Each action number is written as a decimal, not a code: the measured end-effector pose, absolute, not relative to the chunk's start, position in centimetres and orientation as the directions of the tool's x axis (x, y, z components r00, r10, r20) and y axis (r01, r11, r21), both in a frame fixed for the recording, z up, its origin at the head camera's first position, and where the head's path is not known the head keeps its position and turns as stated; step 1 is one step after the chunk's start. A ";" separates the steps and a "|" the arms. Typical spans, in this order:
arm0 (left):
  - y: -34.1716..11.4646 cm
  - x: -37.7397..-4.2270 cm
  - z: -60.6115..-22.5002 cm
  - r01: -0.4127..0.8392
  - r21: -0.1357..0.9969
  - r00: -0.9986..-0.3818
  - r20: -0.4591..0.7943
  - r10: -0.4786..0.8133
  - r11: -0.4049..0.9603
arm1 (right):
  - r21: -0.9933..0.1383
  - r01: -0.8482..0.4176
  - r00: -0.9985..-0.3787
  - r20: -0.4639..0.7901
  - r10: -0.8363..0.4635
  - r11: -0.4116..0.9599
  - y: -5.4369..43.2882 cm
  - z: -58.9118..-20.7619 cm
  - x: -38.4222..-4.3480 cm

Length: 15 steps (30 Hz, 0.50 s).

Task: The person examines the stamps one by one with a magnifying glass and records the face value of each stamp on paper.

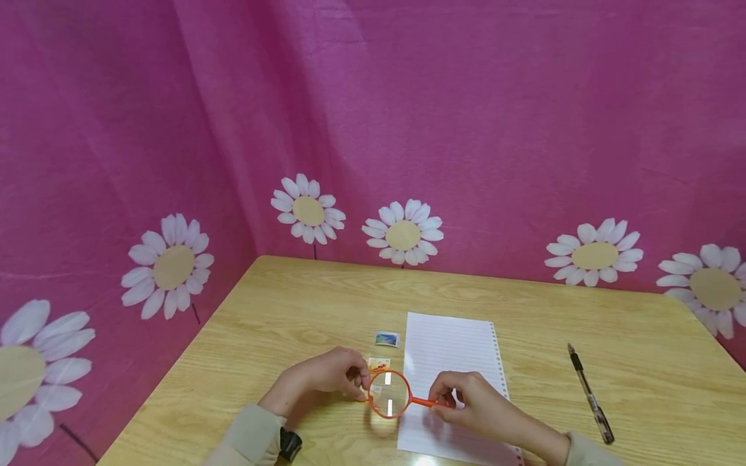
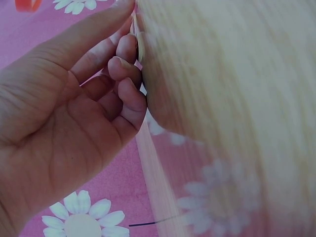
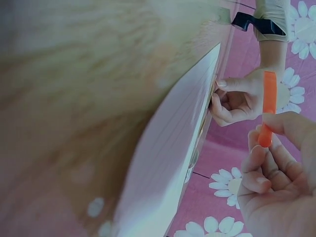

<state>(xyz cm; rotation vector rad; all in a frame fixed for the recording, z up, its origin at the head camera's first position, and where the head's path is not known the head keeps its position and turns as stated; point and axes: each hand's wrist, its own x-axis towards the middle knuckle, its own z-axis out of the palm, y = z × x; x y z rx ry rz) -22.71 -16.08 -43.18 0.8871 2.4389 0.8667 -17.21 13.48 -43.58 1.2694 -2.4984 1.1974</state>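
Observation:
My right hand (image 1: pixel 474 404) pinches the red handle of a magnifying glass (image 1: pixel 421 402) between thumb and fingers. In the right wrist view its orange-red handle (image 3: pixel 269 94) stands edge-on. The round lens lies over a small yellowish stamp (image 1: pixel 376 392), partly seen through the glass. My left hand (image 1: pixel 338 372) has thumb and fingertips together on that stamp's left edge, close to the table. The left wrist view shows the curled fingers (image 2: pixel 126 69) at the tabletop. Just beyond the lens lies a yellow-and-red stamp (image 1: pixel 379 364); a blue-green stamp (image 1: pixel 387 339) lies farther back.
A lined sheet of paper (image 1: pixel 451 349) with punched holes lies under my right hand. To its right a black pen (image 1: pixel 590 391) rests on the wooden table (image 1: pixel 303 298). A pink curtain (image 1: pixel 466 129) with white daisies closes off the back and left.

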 end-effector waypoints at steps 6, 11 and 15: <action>-16.1 -22.8 -43.3 0.430 0.673 -0.713 -0.156 0.684 0.602 | -0.616 -0.701 -0.667 0.386 -0.637 0.360 13.8 -43.6 -17.1; -16.1 -22.8 -43.4 0.439 0.673 -0.705 -0.153 0.693 0.595 | -0.612 -0.693 -0.678 0.375 -0.632 0.380 14.1 -43.6 -17.1; -16.2 -22.8 -43.3 0.441 0.672 -0.704 -0.153 0.694 0.595 | -0.607 -0.690 -0.685 0.371 -0.627 0.394 14.3 -43.5 -17.0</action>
